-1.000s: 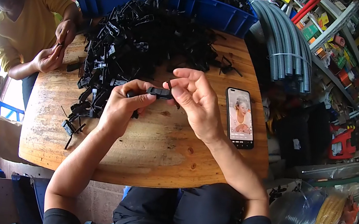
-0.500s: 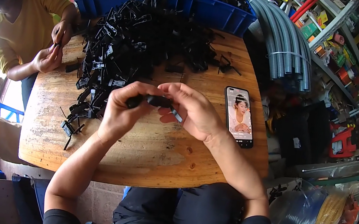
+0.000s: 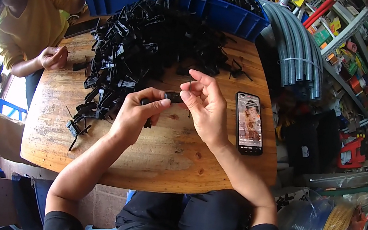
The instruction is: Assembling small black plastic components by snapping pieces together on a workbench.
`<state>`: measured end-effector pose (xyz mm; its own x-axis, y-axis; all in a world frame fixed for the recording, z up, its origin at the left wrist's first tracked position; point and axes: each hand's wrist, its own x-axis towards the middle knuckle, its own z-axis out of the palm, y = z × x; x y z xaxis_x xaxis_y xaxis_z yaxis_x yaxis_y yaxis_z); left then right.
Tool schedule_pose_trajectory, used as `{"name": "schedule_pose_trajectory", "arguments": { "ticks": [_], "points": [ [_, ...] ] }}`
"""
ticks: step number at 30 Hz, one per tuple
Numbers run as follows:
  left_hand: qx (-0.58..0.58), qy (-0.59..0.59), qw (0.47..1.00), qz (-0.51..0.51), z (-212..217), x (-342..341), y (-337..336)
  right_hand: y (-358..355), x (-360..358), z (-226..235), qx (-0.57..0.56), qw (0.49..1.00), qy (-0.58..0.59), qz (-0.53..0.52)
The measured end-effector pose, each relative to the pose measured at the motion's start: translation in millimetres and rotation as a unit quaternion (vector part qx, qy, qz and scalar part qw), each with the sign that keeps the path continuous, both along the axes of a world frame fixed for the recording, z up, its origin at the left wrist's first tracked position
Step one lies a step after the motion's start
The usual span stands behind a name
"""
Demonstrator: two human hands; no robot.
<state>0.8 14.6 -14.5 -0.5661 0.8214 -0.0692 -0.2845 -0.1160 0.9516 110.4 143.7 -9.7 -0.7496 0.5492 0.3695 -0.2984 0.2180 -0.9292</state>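
My left hand [image 3: 137,113] and my right hand [image 3: 205,105] meet above the middle of the round wooden table [image 3: 171,162]. Between them they hold one small black plastic part [image 3: 173,97], the left hand gripping its left end, the right thumb and fingers pinching its right end. Just beyond my hands lies a big heap of the same black plastic parts [image 3: 146,49]. Most of the held part is hidden by my fingers.
A smartphone [image 3: 249,123] with a lit screen lies to the right of my right hand. Two blue crates [image 3: 221,13] with black parts stand at the table's far edge. A person in a yellow shirt [image 3: 32,24] sits at the left. Grey corrugated tubes [image 3: 297,56] hang at right.
My hands with the black part have shifted slightly nearer and lower over the table. The person at the left has raised one hand to the blue crate.
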Motion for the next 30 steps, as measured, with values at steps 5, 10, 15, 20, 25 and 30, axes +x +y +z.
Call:
{"name": "schedule_pose_trajectory", "arguments": {
  "ticks": [5, 10, 15, 20, 25, 30],
  "points": [
    [-0.012, 0.062, 0.997, 0.043, 5.7, 4.0, -2.8, -2.0, 1.9, 0.7, 0.022, 0.996, -0.054, 0.064],
    [0.014, 0.263, 0.961, 0.083, 0.3, 6.1, -3.5, -0.9, 1.5, -2.4, -0.061, 0.990, -0.071, 0.103],
    [0.057, 0.437, 0.890, 0.115, 2.0, 9.9, -3.8, 13.2, 1.4, -17.6, -0.276, 0.927, -0.081, 0.242],
    [0.033, 0.414, 0.903, 0.108, 3.1, 5.4, -2.7, 5.7, 1.9, -4.4, -0.332, 0.913, -0.065, 0.228],
    [0.053, -0.063, 0.996, 0.017, 1.3, -14.5, -4.9, 2.9, 6.5, 13.1, 0.329, 0.939, -0.049, 0.086],
    [0.028, -0.027, 0.999, 0.011, -2.2, -4.0, -2.7, -7.8, 7.1, 12.6, 0.502, 0.864, -0.019, -0.028]
  ]
}}
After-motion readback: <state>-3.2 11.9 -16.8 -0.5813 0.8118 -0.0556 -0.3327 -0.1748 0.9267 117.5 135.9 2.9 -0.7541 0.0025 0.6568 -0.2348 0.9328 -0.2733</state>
